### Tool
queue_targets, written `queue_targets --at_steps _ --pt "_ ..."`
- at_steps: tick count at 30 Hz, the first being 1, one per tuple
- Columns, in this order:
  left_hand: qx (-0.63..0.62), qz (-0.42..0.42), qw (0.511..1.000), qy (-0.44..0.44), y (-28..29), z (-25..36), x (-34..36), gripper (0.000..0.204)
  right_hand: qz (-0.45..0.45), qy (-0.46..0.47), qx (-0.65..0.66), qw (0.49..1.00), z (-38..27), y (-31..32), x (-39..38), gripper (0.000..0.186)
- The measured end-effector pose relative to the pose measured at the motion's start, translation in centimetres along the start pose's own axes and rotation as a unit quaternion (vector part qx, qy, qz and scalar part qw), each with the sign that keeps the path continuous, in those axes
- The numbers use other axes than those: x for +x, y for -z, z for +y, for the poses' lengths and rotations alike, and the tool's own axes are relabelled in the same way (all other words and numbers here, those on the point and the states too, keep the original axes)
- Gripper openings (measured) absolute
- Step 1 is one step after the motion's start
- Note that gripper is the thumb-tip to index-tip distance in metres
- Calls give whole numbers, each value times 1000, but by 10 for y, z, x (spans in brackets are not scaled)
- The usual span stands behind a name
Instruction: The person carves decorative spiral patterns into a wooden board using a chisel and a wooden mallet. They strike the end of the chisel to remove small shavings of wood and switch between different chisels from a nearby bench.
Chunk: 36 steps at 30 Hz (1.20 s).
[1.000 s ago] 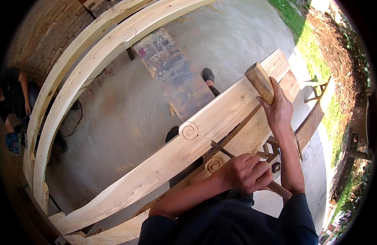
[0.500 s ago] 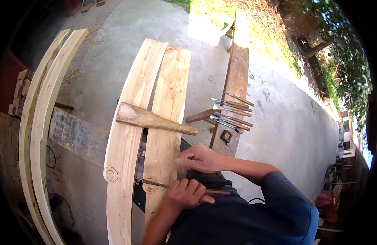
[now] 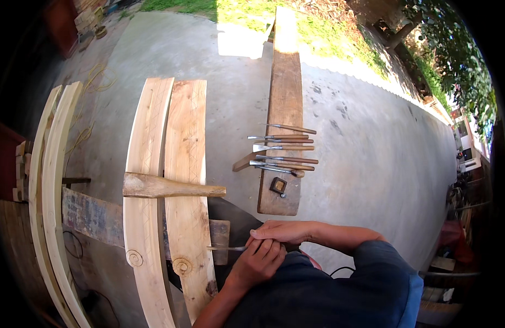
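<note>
My left hand [image 3: 258, 263] is closed around a chisel, its slim metal blade [image 3: 225, 248] pointing left past the right edge of a pale plank [image 3: 187, 136]. The handle is mostly hidden in my fingers. Right above it, my right hand [image 3: 282, 232] is closed and meets my left fingers; what it holds, if anything, is hidden. A spiral carving [image 3: 182, 266] marks this plank near its lower part. Beside it lies a second plank [image 3: 146, 131] with a smaller spiral [image 3: 134, 258]. A wooden mallet [image 3: 173, 186] rests across both planks.
Several chisels [image 3: 285, 147] lie across a narrow wooden bench [image 3: 285, 93], with a small dark square box [image 3: 279, 186] near its close end. Two more long beams [image 3: 56, 164] stand to the left. A worn board [image 3: 94, 213] runs under the planks. A yellow cord [image 3: 80, 136] lies on the concrete.
The chisel has come away from the carved spiral to the plank's right edge. My hands have drawn together. The whole view has shifted, so the bench and planks appear further left.
</note>
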State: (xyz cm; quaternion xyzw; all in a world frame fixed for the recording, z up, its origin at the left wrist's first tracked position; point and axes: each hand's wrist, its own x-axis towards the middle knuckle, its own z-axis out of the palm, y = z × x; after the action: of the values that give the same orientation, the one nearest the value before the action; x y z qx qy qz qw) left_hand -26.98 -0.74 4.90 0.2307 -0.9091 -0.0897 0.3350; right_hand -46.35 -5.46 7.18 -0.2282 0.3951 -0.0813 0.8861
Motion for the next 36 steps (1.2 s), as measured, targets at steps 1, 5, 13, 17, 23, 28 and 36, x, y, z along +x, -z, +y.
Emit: queue_targets --at_steps 1,5,13,17,23,28,36 --pt "-4 1 1000 15 -2 2 0 24 16 5 2 1000 3 2 2 50" --pt "43 46 996 57 6 11 -10 25 71 63 -127 987 -3 46 -2 39" --pt "84 29 958 273 22 7 -86 24 492 198 -627 570 -59 196 -9 29" --pt "93 17 949 300 24 13 -101 22 504 230 -637 536 -63 222 3 28" --pt "108 18 942 318 17 14 -105 22 490 188 -666 530 -60 229 13 28" --pt "111 22 941 319 13 10 -105 22 485 227 -696 479 -54 235 13 25" --pt "111 30 939 325 11 9 -104 23 470 214 -718 466 -56 233 16 23"
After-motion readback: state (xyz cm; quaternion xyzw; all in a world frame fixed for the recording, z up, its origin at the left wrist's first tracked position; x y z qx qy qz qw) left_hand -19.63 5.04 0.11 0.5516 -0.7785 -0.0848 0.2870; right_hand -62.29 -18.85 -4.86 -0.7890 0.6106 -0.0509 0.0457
